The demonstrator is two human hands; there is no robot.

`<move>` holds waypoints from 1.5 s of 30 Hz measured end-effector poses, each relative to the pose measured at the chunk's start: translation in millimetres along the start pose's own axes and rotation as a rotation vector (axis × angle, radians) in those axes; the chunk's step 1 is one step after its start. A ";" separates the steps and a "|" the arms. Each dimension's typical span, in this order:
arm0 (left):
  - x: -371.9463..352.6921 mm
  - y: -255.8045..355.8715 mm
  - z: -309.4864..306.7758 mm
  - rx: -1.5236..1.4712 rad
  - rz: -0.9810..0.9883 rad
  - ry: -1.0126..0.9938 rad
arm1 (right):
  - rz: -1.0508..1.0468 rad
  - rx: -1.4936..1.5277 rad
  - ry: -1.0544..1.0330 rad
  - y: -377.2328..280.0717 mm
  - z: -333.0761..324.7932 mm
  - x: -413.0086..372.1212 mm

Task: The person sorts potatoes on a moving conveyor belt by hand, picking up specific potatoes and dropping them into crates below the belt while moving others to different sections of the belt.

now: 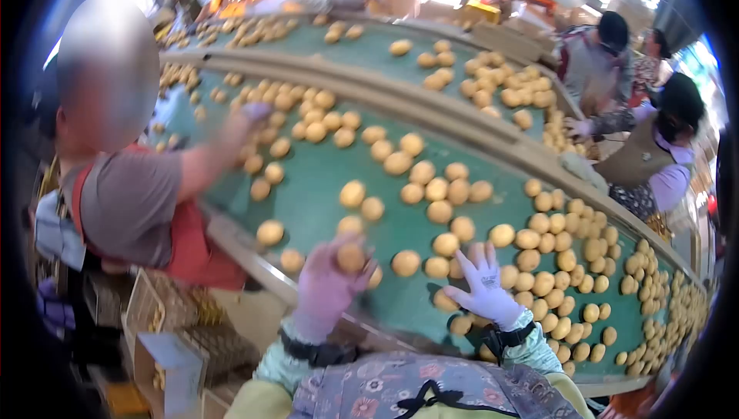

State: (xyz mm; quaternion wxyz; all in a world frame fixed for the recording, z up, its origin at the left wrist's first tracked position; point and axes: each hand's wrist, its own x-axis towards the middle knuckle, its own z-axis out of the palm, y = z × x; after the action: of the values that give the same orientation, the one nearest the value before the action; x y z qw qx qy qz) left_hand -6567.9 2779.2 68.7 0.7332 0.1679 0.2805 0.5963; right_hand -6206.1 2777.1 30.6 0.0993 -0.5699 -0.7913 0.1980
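My left hand (pixel 327 284), in a light purple glove and slightly blurred, grips a potato (pixel 351 258) in its fingers just above the near side of the green conveyor belt (pixel 308 188). Another potato (pixel 350 225) lies just past its fingertips. To the right, my right hand (pixel 487 286), gloved the same way, is spread flat over the belt with its fingers apart. Potatoes lie close around it, including one by the thumb (pixel 445 300) and one beyond the fingertips (pixel 502 235). Dark bands circle both wrists.
A co-worker in a red apron (pixel 185 226) reaches over the belt at left. Other people (pixel 647 149) work across the belt at right. A long divider (pixel 369 80) separates two lanes of potatoes. Crates (pixel 165 303) stand at lower left; the metal belt edge (pixel 254 257) runs before me.
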 end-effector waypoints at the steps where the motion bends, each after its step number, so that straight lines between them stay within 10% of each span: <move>1: 1.0 9.8 -3.2 -0.062 0.003 0.004 | -0.021 0.021 -0.059 -10.2 4.8 2.1; 5: 21.8 39.0 7.7 -0.201 0.014 -0.072 | -0.075 0.743 -0.145 -40.4 14.2 29.7; 8: 25.2 49.6 -2.3 0.386 0.204 -0.101 | -0.338 -0.109 0.119 -60.2 22.0 46.2; 11: 19.0 66.3 -27.2 0.011 0.028 0.009 | -0.539 0.262 -0.030 -64.5 34.8 87.3; 12: 16.7 71.5 -39.9 -0.076 -0.010 -0.012 | -0.317 0.209 -0.189 -84.1 15.8 111.2; 13: 12.7 78.0 -50.1 -0.163 -0.043 -0.035 | -0.440 -0.122 0.173 -57.2 58.0 120.2; 15: 8.7 87.2 -64.1 -0.173 0.024 0.084 | -0.264 -0.021 0.208 -79.8 76.4 148.2; 21: -50.6 117.8 -152.0 0.010 0.215 0.291 | -0.939 0.249 -0.221 -252.3 117.3 151.1; 28: -120.3 146.9 -267.9 -0.235 0.372 0.570 | -0.953 0.081 -0.257 -367.9 174.5 179.3; 35: -380.7 217.3 -481.0 -0.476 0.958 1.464 | -0.837 0.250 -0.392 -406.5 191.5 195.7; 45: -723.1 128.8 -438.2 -0.967 1.061 1.933 | -0.812 0.151 -0.461 -476.1 211.1 210.6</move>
State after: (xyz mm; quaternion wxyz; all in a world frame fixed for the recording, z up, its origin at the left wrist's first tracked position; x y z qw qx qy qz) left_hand -7031.5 2070.1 -48.4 -0.1296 -0.5460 0.3575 0.7465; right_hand -6767.2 2803.6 28.9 0.0318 -0.1468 -0.9350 0.3214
